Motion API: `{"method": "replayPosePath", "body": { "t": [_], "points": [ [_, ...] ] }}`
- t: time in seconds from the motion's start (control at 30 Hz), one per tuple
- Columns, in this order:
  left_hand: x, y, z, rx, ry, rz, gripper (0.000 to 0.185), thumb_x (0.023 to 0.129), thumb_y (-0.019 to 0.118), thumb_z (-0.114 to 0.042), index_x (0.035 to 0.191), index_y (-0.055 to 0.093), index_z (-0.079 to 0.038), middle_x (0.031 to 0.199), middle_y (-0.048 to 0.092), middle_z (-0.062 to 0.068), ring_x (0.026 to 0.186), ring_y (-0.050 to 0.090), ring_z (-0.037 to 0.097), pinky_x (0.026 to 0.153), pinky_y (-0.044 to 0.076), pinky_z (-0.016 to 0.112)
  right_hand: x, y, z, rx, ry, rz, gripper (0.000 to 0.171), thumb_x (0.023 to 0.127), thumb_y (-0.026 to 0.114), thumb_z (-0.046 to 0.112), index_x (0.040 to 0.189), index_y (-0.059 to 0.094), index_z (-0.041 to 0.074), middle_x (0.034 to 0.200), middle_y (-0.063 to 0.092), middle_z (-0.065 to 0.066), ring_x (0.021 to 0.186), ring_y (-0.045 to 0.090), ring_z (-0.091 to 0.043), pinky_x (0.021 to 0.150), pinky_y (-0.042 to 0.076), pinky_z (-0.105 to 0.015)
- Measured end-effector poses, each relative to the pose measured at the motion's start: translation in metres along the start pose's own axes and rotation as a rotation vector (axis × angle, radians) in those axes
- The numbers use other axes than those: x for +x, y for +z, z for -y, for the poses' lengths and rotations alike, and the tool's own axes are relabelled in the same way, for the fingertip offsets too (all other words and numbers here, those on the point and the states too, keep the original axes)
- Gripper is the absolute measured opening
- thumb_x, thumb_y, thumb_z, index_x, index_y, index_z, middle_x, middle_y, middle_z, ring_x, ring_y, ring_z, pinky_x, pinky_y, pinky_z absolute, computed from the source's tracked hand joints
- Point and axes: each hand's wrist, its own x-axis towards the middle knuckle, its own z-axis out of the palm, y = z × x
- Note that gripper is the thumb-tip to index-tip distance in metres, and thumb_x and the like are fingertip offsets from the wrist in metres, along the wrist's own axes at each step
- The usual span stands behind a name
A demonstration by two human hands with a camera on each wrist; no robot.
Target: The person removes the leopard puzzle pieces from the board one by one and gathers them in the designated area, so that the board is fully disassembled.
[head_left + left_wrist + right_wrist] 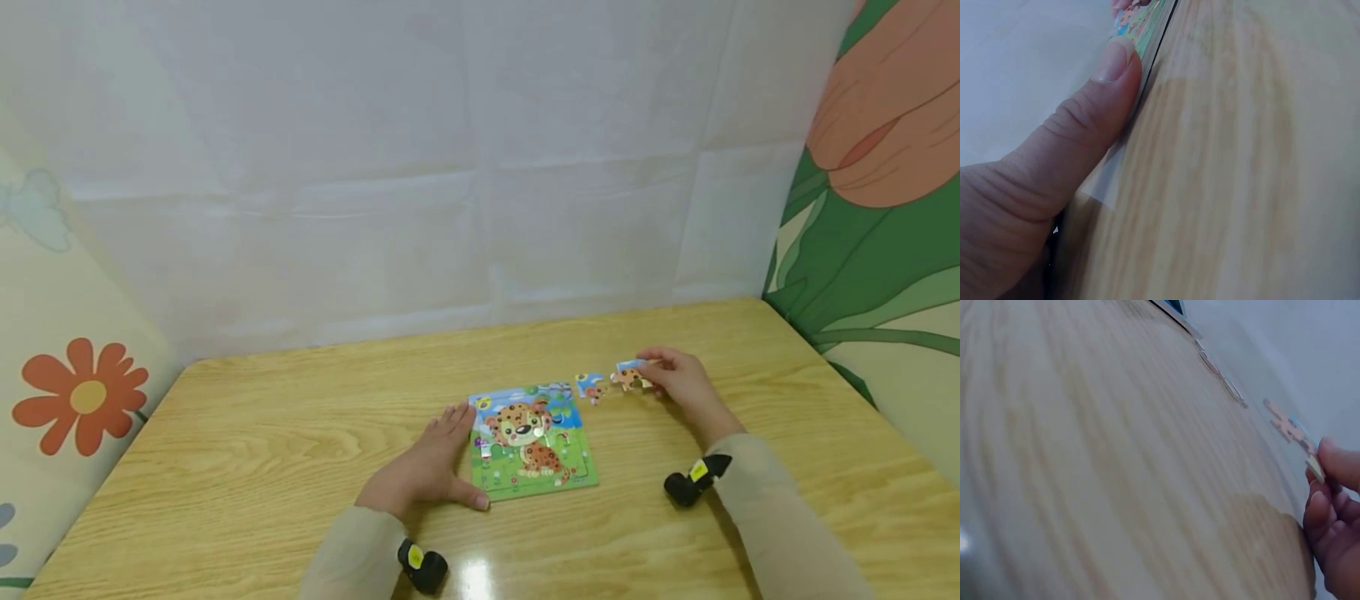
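Our outstretched left hand [423,468] touched a glossy square puzzle [534,442], its spotted orange cub [540,457] on green, as our right hand [686,387] pinched a piece [628,377] nearer the desk's [300,433] far-right corner.

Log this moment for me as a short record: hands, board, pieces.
Left hand: fingers along the puzzle board's left edge, thumb at its near left corner
Right hand: pinches one puzzle piece
Board: flat on the table, spotted animal picture up
Second piece: on table, apart from the pinched one, by the board's far right corner
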Motion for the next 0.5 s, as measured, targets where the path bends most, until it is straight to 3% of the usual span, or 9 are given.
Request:
{"method": "replayPosePath", "body": {
  "t": [0.1, 0.17, 0.33, 0.5],
  "points": [
    [0.000, 0.000, -0.001, -0.005, -0.004, 0.001, 0.129, 0.054, 0.079, -0.056, 0.147, 0.010, 0.000, 0.154, 0.003, 0.015, 0.142, 0.001, 0.032, 0.115, 0.004, 0.046, 0.001, 0.002, 0.001, -0.108, -0.018, -0.023, 0.035, 0.090, 0.058, 0.010, 0.119, 0.053, -0.009, 0.075, 0.056, 0.000, 0.058, 0.051, -0.005, 0.050, 0.045, -0.018],
    [-0.001, 0.000, -0.001, -0.010, -0.004, 0.000, 0.128, 0.055, 0.080, -0.055, 0.147, 0.010, 0.000, 0.154, 0.003, 0.015, 0.142, 0.001, 0.032, 0.115, 0.003, 0.046, 0.002, 0.003, 0.002, -0.239, -0.064, -0.051, 0.033, 0.089, 0.059, 0.012, 0.116, 0.057, -0.007, 0.079, 0.060, -0.007, 0.064, 0.055, -0.010, 0.056, 0.046, -0.021],
    [-0.002, 0.000, -0.002, -0.012, -0.001, -0.002, 0.128, 0.055, 0.079, -0.055, 0.147, 0.010, 0.000, 0.154, 0.003, 0.016, 0.142, 0.001, 0.032, 0.115, 0.004, 0.047, 0.002, 0.009, 0.004, -0.520, -0.170, -0.101, 0.028, 0.088, 0.062, 0.016, 0.107, 0.063, -0.005, 0.099, 0.063, -0.022, 0.088, 0.058, -0.030, 0.077, 0.048, -0.039],
    [-0.002, -0.001, -0.002, -0.010, 0.001, -0.004, 0.129, 0.055, 0.079, -0.055, 0.147, 0.010, 0.000, 0.154, 0.004, 0.016, 0.142, 0.001, 0.032, 0.115, 0.004, 0.047, 0.002, 0.012, 0.005, -0.591, -0.186, -0.082, 0.029, 0.088, 0.062, 0.014, 0.106, 0.063, -0.008, 0.102, 0.060, -0.025, 0.095, 0.056, -0.037, 0.083, 0.047, -0.048]
  ]
}}
